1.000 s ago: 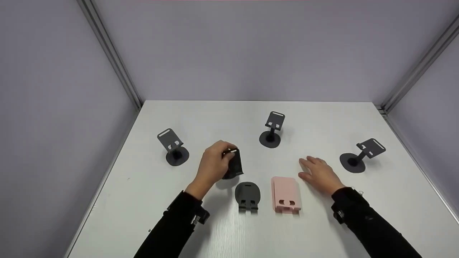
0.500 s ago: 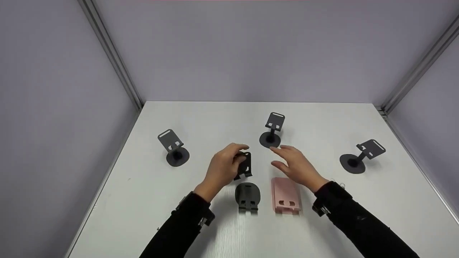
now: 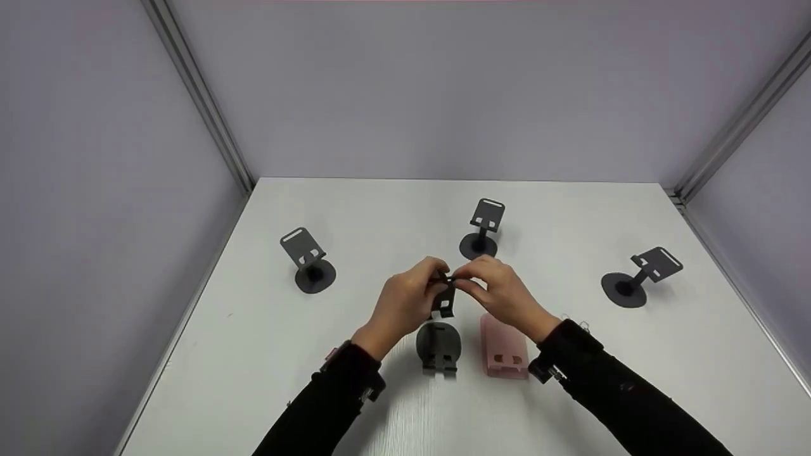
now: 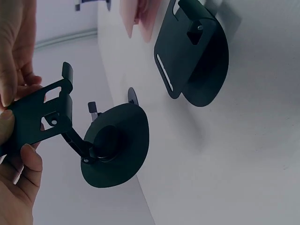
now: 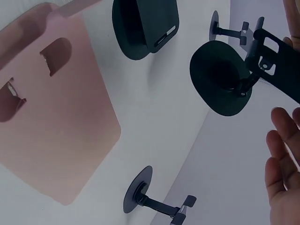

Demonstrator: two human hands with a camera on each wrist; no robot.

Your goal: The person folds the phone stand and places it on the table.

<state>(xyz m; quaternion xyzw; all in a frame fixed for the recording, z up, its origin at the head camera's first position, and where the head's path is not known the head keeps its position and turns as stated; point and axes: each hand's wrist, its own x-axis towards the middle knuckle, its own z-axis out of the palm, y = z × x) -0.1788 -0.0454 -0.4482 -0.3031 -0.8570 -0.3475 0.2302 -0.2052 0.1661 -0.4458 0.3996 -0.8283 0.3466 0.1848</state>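
Note:
A black phone stand (image 3: 445, 301) is held up off the table between my two hands. My left hand (image 3: 403, 304) grips its plate from the side, and part of the plate is hidden behind the fingers. At the plate's upper edge, thumb and index finger of my right hand (image 3: 505, 296) pinch it. In the left wrist view the stand's round base (image 4: 117, 145) hangs on a bent arm below the plate. Just below the hands lies a folded black phone stand (image 3: 438, 347). Beside that lies a folded pink phone stand (image 3: 505, 348), partly under my right forearm.
Unfolded black stands rest farther out on the white table (image 3: 253, 354): a left stand (image 3: 308, 261), a back stand (image 3: 485, 221) and a right stand (image 3: 640, 277). Grey walls (image 3: 405, 88) enclose the table at the back and sides.
My left hand has carried the black phone stand rightward, above the folded black one. My right hand has come in from the right and now pinches the held stand's upper edge.

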